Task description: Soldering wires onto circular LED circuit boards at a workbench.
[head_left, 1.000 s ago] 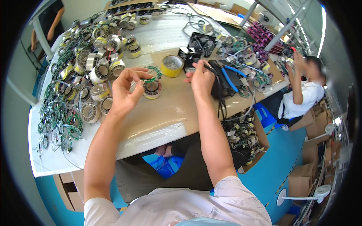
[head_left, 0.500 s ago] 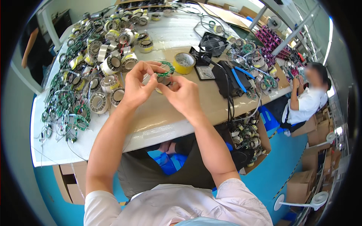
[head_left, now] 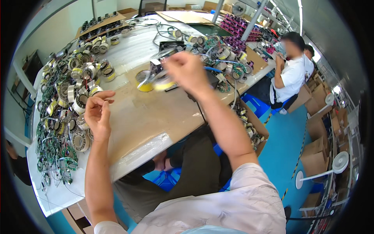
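Note:
My right hand [head_left: 187,74], smeared by motion, is raised over the back of the brown work mat with its fingers pinched. Just below its fingertips hangs a blurred ring-shaped motor stator [head_left: 163,84] with a yellow band, seemingly held by it; the exact grip is too blurred to make out. A roll of yellow tape [head_left: 145,87] sits on the mat right beside the stator. My left hand [head_left: 98,117] hovers by the mat's left side, fingers loosely curled and apart, with nothing visible in it. It is nearest to the heap of stators [head_left: 81,142].
Tangled green ring boards with wires [head_left: 64,162] cover the table's left side. Beyond my right hand lie a black fan [head_left: 171,46] and more wired stators. A cardboard box of parts [head_left: 259,134] stands below the table's right edge. A co-worker [head_left: 290,74] sits further right.
My hands have parted: the left went left and down, the right went up with the stator. The view has turned right. The green ring board no longer shows between my fingers.

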The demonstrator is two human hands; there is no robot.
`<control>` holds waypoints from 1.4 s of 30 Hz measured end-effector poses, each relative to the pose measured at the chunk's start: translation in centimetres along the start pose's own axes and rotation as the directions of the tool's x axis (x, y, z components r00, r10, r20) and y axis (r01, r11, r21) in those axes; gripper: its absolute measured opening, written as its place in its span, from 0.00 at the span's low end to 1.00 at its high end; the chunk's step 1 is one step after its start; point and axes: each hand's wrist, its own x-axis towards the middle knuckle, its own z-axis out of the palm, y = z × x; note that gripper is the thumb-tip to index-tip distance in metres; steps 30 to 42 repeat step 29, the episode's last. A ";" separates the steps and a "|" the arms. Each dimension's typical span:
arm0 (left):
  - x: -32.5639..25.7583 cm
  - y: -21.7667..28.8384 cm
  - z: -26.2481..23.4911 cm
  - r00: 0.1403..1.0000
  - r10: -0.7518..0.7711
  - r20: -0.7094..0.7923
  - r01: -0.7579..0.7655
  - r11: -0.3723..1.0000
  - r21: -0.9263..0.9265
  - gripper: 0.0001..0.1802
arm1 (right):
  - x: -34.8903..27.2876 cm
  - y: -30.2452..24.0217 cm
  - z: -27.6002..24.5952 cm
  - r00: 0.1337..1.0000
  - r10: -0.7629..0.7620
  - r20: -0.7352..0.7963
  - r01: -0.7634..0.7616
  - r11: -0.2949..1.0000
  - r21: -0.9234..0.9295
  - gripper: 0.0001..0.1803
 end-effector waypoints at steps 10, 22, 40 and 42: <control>-0.6 0.7 3.8 0.858 -0.452 0.246 0.462 0.887 0.015 0.07 | 15.8 14.8 -29.3 0.999 0.035 -0.026 -0.040 0.493 -0.869 0.26; -1.8 1.8 3.2 0.967 -0.184 0.175 0.139 0.960 0.242 0.07 | 9.8 -0.5 8.6 0.768 -0.007 0.640 0.280 0.903 -0.326 0.15; -1.8 1.3 1.9 0.959 0.152 0.238 -0.195 0.966 0.172 0.27 | 5.3 -2.2 24.2 0.528 0.218 0.821 0.119 0.938 -0.326 0.35; -1.8 1.3 1.9 0.959 0.152 0.238 -0.195 0.966 0.172 0.27 | 5.3 -2.2 24.2 0.528 0.218 0.821 0.119 0.938 -0.326 0.35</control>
